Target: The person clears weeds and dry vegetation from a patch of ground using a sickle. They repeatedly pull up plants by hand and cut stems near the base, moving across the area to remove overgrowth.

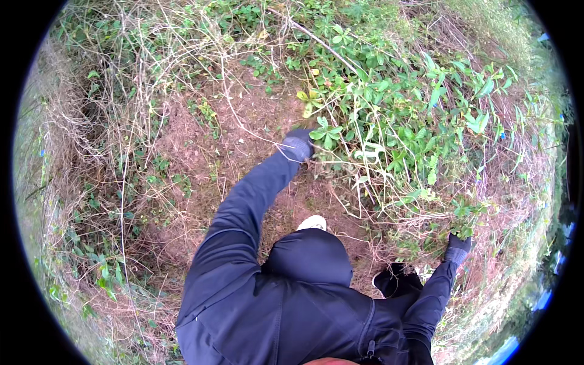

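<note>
My left hand [299, 144], in a dark knitted glove, reaches down at the left edge of a patch of leafy green weeds [392, 114]; its fingers are blurred and partly hidden, so its grip cannot be made out. A thin dry stem [237, 119] runs across its cuff. Far to the right, my right hand [458, 248], gloved alike, is closed around a bunch of green leafy stems [465, 219]. Whether those stems are rooted or loose does not show.
Reddish bare soil [196, 150] lies left of my left hand. Dry tangled vines [123, 82] border it at the left. A white shoe tip [313, 222] shows beyond my bent knee [315, 255]. A long dry stalk [319, 41] slants across the greenery at the top.
</note>
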`<move>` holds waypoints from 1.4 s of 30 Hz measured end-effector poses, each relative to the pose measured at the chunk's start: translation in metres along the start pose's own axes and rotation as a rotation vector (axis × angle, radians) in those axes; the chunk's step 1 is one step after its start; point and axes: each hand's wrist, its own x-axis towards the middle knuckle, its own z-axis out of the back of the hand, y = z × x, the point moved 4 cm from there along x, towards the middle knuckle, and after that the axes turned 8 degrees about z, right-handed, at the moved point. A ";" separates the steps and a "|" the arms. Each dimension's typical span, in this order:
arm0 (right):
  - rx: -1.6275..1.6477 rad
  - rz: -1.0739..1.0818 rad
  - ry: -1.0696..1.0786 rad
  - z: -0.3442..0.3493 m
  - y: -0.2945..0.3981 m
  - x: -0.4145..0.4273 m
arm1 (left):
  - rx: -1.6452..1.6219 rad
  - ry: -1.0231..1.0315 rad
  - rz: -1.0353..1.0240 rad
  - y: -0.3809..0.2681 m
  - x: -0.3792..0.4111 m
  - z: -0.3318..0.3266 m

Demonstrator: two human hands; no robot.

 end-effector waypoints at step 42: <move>-0.257 0.015 -0.023 0.007 -0.014 -0.009 | 0.575 -0.563 -0.001 0.036 0.094 0.130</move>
